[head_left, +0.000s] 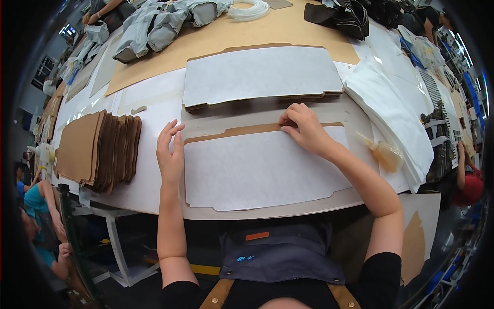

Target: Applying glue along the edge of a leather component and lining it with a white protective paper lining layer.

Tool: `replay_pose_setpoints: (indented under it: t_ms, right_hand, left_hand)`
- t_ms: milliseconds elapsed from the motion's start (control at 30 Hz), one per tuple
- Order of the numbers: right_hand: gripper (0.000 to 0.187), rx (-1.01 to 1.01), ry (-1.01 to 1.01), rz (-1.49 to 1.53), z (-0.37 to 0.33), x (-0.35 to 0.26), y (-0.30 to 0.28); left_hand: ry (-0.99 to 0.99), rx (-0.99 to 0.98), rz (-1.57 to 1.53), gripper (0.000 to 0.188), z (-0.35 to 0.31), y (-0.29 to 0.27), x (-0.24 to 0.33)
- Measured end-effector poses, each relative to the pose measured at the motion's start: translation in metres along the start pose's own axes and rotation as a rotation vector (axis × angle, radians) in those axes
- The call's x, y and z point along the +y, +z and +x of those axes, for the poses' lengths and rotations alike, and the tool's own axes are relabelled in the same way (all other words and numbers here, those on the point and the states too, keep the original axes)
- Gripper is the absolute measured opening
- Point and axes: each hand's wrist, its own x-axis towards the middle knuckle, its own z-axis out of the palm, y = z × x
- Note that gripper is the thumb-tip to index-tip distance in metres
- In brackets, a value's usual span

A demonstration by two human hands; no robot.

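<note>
A white-faced cardboard panel (262, 172) with a brown strip along its far edge lies flat on the table right in front of me. My right hand (304, 126) is at that far edge, its thumb and fingers pinched together on the brown strip (252, 130). By the panel's left edge my left hand (170, 147) is raised, fingers apart, holding nothing. Beyond the panel sits a stack of similar white-faced panels (262, 72) with brown edges. To the left stands a thick pile of brown cardboard pieces (82, 149).
White folded sheeting (386, 113) and a bag of amber glue (388, 156) lie at right. Grey fabric bags (172, 28), coiled clear tubing (248, 10) and black bags (339, 18) are at the back. A white bottle (43, 152) stands beyond the brown pile. Other people work on both sides.
</note>
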Motion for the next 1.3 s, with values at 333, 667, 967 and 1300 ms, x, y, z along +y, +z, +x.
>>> replay_pose_setpoints:
  t_ms: [333, 667, 967, 1300]
  right_hand:
    - [0.006, -0.041, 0.143, 0.120, 0.017, 0.005, 0.011]
    - [0.011, -0.104, 0.119, 0.020, 0.022, 0.002, 0.008]
    - [0.012, -0.006, -0.013, -0.087, 0.012, -0.036, -0.019]
    - [0.026, -0.057, 0.268, 0.042, -0.028, 0.007, -0.077]
  left_hand:
    - [-0.053, 0.059, -0.067, 0.024, 0.005, -0.008, -0.005]
    - [-0.031, 0.038, -0.030, 0.024, 0.003, -0.007, -0.005]
    - [-0.149, -0.132, -0.221, 0.033, -0.001, -0.011, -0.004]
    - [-0.346, -0.200, -0.385, 0.025, -0.001, -0.023, 0.002]
